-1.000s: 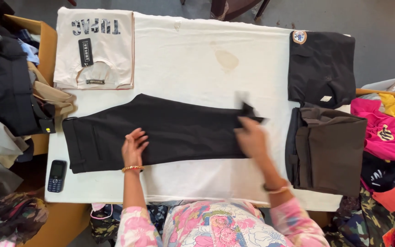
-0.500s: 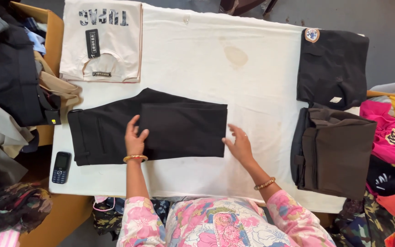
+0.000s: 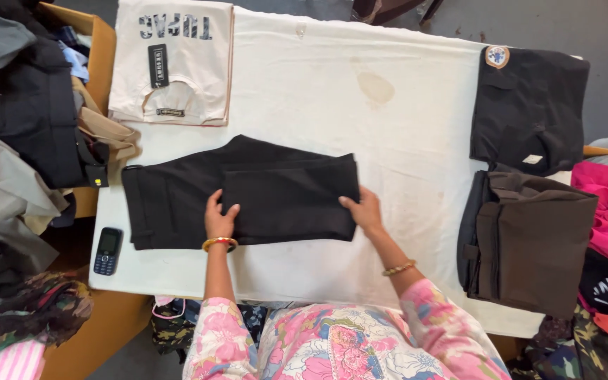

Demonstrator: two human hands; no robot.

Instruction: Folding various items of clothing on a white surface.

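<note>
Pressing flat and open on the black fabric trousers at the white-covered surface's near middle, the left hand and right hand rest on a legs-over fold, seemingly with further folds left.

A black hang tag lay on the cream shirt; a dark-screened phone sat at the table's left edge.
</note>
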